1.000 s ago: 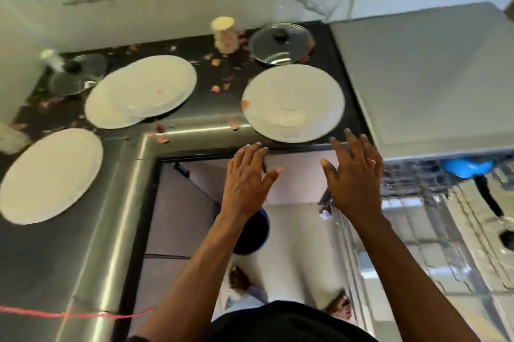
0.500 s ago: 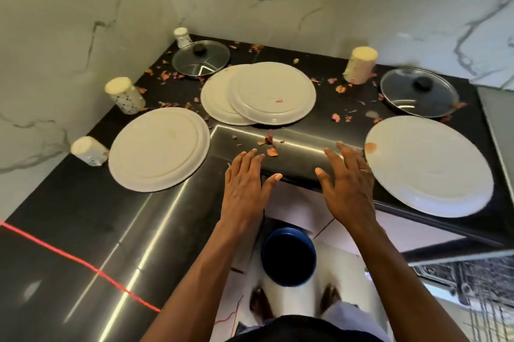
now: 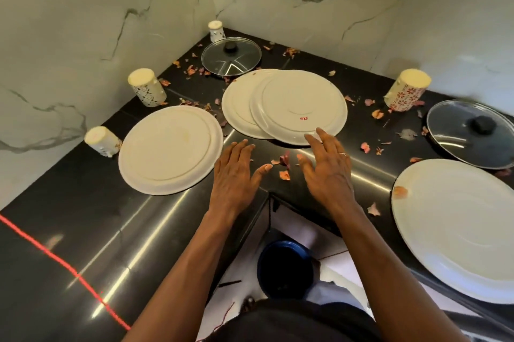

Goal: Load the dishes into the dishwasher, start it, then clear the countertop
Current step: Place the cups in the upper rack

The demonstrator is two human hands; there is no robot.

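Observation:
Several white plates lie upside down on the black corner countertop [image 3: 83,230]: one at the left [image 3: 169,149], two overlapping in the middle [image 3: 299,105], one at the right [image 3: 459,227]. Two glass lids sit at the back [image 3: 230,56] and at the right [image 3: 470,133]. Inverted patterned cups [image 3: 146,87] stand around them. My left hand [image 3: 236,174] hovers flat beside the left plate. My right hand [image 3: 326,163] is spread, its fingertips at the front rim of the overlapping plates. Neither hand holds anything.
Pink peel scraps [image 3: 283,166] litter the counter. Marble walls close the corner. A blue bin [image 3: 285,266] stands on the floor below the counter's inner edge. A red thread [image 3: 55,258] crosses the counter at the lower left.
The view has swung from the open dishwasher to the counter corner. Both hands have moved forward over the counter, the right one reaching the middle plates' rim.

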